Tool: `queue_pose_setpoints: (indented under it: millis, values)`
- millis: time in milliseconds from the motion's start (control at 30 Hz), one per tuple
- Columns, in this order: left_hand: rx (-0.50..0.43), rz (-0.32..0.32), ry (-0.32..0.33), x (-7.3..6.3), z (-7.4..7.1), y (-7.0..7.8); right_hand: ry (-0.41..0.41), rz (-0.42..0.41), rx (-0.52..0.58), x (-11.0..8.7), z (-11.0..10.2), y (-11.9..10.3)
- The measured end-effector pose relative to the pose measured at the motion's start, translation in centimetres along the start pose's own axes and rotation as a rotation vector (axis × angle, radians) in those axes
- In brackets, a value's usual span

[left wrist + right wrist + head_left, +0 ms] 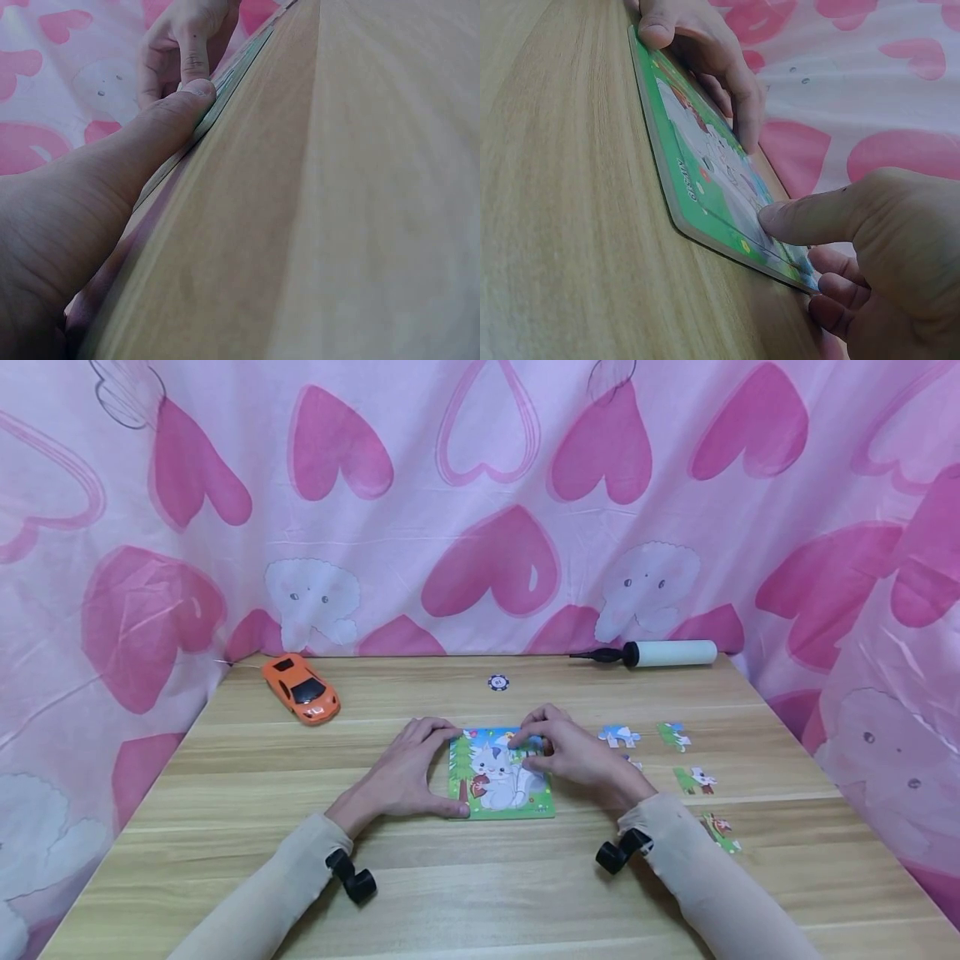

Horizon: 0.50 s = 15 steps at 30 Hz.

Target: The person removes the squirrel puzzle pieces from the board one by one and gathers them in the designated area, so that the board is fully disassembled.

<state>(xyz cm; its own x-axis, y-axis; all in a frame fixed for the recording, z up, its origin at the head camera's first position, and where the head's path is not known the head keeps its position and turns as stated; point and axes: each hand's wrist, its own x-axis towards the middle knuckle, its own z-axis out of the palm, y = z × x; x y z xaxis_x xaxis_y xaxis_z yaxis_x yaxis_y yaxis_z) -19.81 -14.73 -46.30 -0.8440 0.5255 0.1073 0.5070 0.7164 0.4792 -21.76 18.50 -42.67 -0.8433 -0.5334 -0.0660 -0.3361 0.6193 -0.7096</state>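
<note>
A small jigsaw puzzle [498,785] lies flat on the table, picturing a white squirrel among green and blue. My left hand [405,768] holds its left side, thumb on the near corner and forefinger at the far one. Over the upper right part, my right hand [573,747] has thumb and forefinger around a puzzle piece [534,745], down at the board's surface. In the right wrist view the right thumb [799,219] touches the picture while other fingers curl by the edge; the forefinger is hidden there. The left thumb [161,120] shows beside the board's edge in the left wrist view.
Loose puzzle pieces lie at the right, among them a blue one [618,737] and a green one [718,833]; the right wrist partly covers another. Farther back are an orange toy car [302,689], a round chip [498,682] and a hand pump [667,653]. A pink heart-patterned curtain [360,527] hangs behind.
</note>
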Motion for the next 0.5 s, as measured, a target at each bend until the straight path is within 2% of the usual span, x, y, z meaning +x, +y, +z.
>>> queue_pose_setpoints:
  millis: [300,500]
  values:
    - [0.002,0.004,-0.001,0.04,0.04,-0.05,-0.002,-0.03,-0.039,0.01,-0.01,0.06]
    - [0.002,-0.003,-0.007,0.07,0.04,-0.06,0.007,-0.013,-0.051,-0.08,0.02,-0.36]
